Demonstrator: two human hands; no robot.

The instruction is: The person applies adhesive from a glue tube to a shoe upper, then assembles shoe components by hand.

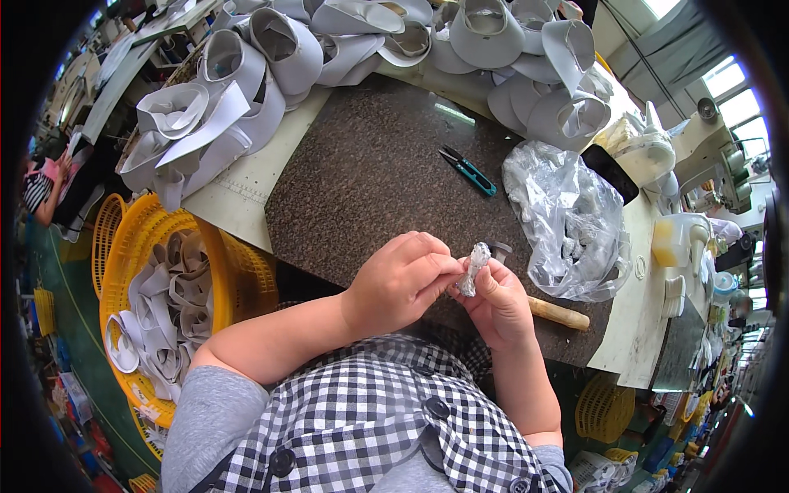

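A small crumpled packet of clear, shiny plastic (475, 269) is held up between my two hands above the near edge of a dark speckled slab (362, 177). What is inside it I cannot make out. My right hand (501, 311) grips it from the right between thumb and fingers. From the left, my left hand (401, 278) pinches the same packet with thumb and forefinger. Partly behind my right hand lies a hammer with a wooden handle (560, 314). Farther off on the slab rest teal-handled thread snips (472, 172).
To the right, a clear plastic bag (567, 218) of small wrapped pieces overlaps the slab, near a black phone (610, 173). White curved shoe-like pieces (485, 37) pile along the table's far side. At left stands a yellow basket (215, 267) of white strips.
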